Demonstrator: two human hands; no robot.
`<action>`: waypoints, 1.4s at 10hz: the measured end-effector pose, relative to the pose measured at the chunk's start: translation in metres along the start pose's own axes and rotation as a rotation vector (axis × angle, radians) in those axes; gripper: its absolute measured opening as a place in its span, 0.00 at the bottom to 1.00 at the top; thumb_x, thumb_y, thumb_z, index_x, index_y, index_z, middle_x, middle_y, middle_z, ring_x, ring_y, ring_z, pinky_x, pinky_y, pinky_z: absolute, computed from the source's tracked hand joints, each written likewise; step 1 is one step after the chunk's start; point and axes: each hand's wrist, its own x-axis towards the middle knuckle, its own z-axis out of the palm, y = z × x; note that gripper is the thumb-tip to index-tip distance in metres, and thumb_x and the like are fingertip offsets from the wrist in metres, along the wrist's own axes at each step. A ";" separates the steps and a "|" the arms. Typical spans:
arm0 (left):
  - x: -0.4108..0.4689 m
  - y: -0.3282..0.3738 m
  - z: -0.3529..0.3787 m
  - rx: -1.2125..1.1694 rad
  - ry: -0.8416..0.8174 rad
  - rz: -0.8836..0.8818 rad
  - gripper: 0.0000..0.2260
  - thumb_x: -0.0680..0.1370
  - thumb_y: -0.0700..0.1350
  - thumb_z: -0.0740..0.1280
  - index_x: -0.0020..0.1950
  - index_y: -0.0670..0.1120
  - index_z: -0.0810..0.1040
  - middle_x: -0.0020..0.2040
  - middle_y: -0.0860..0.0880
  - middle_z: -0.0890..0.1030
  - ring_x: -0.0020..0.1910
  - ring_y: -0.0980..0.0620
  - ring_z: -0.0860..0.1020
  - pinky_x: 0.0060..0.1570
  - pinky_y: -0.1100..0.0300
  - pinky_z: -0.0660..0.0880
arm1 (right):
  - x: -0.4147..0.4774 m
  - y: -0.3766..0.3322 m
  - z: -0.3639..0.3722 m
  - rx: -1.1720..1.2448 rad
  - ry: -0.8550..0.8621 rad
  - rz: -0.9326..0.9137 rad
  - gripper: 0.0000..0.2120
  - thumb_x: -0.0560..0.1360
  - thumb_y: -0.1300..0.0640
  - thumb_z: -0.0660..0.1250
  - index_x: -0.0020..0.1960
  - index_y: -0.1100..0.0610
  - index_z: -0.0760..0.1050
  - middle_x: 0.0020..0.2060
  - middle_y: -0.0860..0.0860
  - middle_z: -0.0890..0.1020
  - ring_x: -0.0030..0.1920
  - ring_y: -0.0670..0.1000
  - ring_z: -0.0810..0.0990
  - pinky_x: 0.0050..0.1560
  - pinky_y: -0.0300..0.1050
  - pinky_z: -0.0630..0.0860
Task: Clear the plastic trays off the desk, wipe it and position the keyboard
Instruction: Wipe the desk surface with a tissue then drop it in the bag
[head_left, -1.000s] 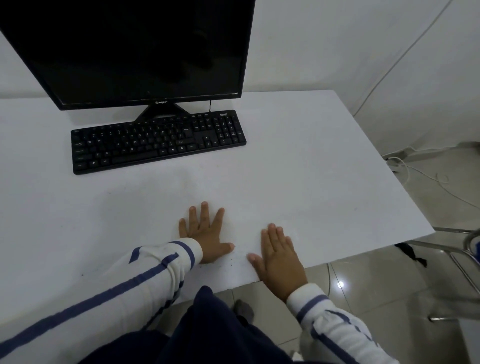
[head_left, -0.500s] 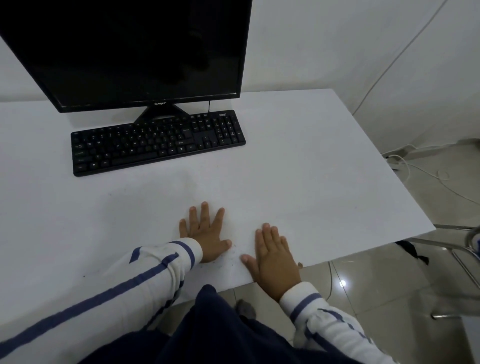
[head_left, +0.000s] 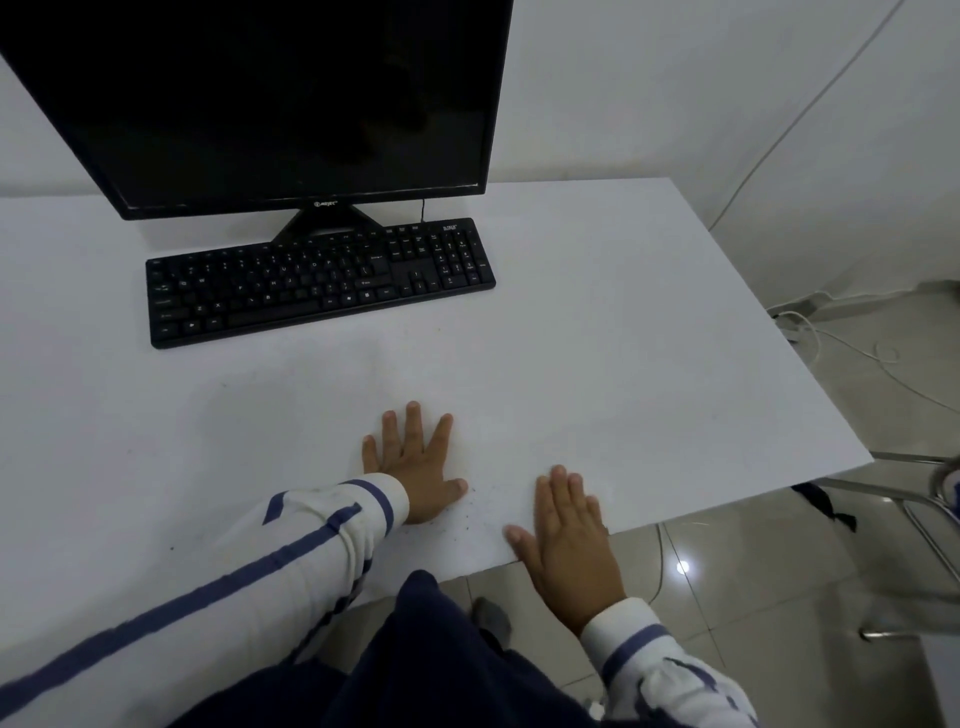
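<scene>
A black keyboard (head_left: 317, 280) lies on the white desk (head_left: 597, 338), just in front of the stand of a dark monitor (head_left: 270, 98). My left hand (head_left: 415, 462) rests flat on the desk near its front edge, fingers spread, holding nothing. My right hand (head_left: 566, 530) lies flat beside it, partly over the front edge, also with nothing in it. Small dark specks dot the desk between the two hands. No plastic trays or cloth are in view.
White walls stand behind and right of the desk. White cables (head_left: 831, 343) trail on the tiled floor at the right. A metal chair frame (head_left: 914, 499) stands beside the desk's right front corner. My dark trousers show below the front edge.
My right hand has slid slightly toward the front edge of the desk. The left hand and the keyboard have stayed in place.
</scene>
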 end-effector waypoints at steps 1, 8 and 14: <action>0.000 0.000 -0.001 -0.015 0.005 -0.001 0.37 0.78 0.62 0.55 0.75 0.55 0.32 0.74 0.46 0.26 0.72 0.40 0.28 0.71 0.41 0.35 | -0.019 -0.020 0.002 -0.085 -0.117 -0.109 0.38 0.77 0.35 0.34 0.73 0.58 0.59 0.73 0.56 0.59 0.73 0.56 0.57 0.74 0.46 0.37; 0.002 -0.001 0.000 -0.002 0.002 0.004 0.37 0.78 0.62 0.54 0.75 0.55 0.32 0.73 0.46 0.25 0.72 0.40 0.28 0.71 0.40 0.35 | -0.006 0.022 0.000 0.002 -0.003 0.045 0.45 0.71 0.30 0.27 0.75 0.59 0.48 0.72 0.52 0.45 0.76 0.57 0.47 0.73 0.47 0.37; -0.001 0.000 -0.001 -0.012 0.003 0.002 0.38 0.77 0.62 0.55 0.75 0.55 0.32 0.73 0.45 0.25 0.72 0.40 0.28 0.71 0.41 0.34 | 0.007 -0.028 -0.004 -0.023 -0.071 -0.122 0.42 0.74 0.33 0.32 0.75 0.59 0.56 0.74 0.55 0.54 0.74 0.55 0.50 0.72 0.50 0.46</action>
